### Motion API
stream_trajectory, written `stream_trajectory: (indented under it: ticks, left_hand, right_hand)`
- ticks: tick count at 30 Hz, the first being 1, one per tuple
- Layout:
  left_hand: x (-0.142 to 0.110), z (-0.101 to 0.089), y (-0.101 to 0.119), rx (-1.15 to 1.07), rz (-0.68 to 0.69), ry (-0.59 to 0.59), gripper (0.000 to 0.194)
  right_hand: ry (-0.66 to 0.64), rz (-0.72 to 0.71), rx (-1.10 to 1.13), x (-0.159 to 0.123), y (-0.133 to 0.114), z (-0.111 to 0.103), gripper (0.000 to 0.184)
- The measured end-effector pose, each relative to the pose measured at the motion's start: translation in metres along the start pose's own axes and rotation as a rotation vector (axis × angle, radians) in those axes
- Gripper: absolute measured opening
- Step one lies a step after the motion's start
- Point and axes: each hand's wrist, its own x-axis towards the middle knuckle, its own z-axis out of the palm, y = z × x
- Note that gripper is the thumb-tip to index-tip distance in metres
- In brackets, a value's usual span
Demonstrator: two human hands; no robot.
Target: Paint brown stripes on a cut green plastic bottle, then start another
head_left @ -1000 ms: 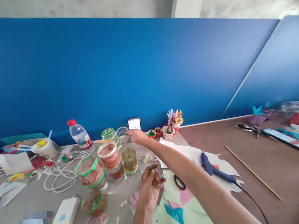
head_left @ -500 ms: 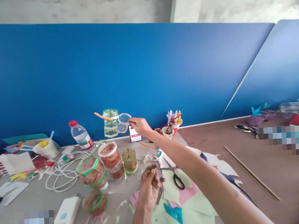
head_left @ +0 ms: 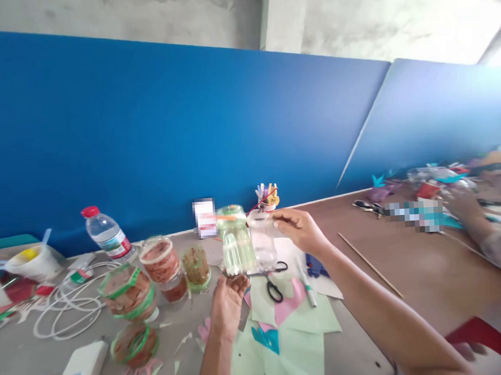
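Observation:
My right hand (head_left: 297,227) pinches the rim of a clear cut plastic bottle (head_left: 263,243), held up above the table. Right beside it, and seemingly joined to it, is a green-tinted plastic bottle (head_left: 238,247) with an orange strip (head_left: 226,217) near its top. Below the green bottle, my left hand (head_left: 228,299) is palm up with fingers apart; whether the fingertips touch the bottle's base, I cannot tell. Black-handled scissors (head_left: 275,290) lie behind on pale green and pink paper (head_left: 297,300). A blue paper cutout (head_left: 266,339) rests nearer to me.
Brown-coated cut bottles (head_left: 127,294) stand at left, near a white cable (head_left: 50,313), a power strip (head_left: 81,373) and a red-capped water bottle (head_left: 109,236). A phone (head_left: 205,218) leans at the back. A wooden stick (head_left: 369,265) lies on the right table, where another person's hand (head_left: 464,205) shows.
My right hand has brought the joined bottles from the back partition toward me, over the paper. My left hand has opened beneath them. The view has swung right.

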Motion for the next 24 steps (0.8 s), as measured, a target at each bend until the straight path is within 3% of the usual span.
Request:
stream_trajectory:
  ticks: [3, 8, 10, 13, 16, 20, 24]
  left_hand:
    - [0.000, 0.000, -0.002, 0.017, 0.007, -0.061, 0.048]
    - [-0.008, 0.006, -0.005, 0.185, 0.027, -0.226, 0.056]
    - [-0.011, 0.009, -0.006, 0.261, 0.019, -0.197, 0.057]
    - [-0.011, 0.013, -0.006, 0.275, 0.033, -0.101, 0.058]
    - [-0.010, 0.013, -0.008, 0.256, 0.048, -0.066, 0.056]
    - [-0.007, 0.010, -0.011, 0.245, 0.071, 0.003, 0.052]
    - [-0.003, 0.008, -0.010, 0.196, 0.081, 0.031, 0.047]
  right_hand:
    - [-0.042, 0.071, -0.062, -0.028, 0.012, -0.004, 0.018]
    - [-0.081, 0.141, -0.110, -0.056, 0.024, 0.009, 0.019]
    - [-0.089, 0.116, -0.027, -0.062, 0.026, 0.013, 0.025]
    - [-0.142, 0.068, 0.248, -0.068, 0.030, 0.019, 0.052]
    - [0.003, 0.164, 0.371, -0.072, 0.039, 0.028, 0.050]
    - [0.261, 0.307, 0.226, -0.075, 0.054, 0.033, 0.039]
    - [0.325, 0.280, 0.105, -0.078, 0.062, 0.026, 0.039]
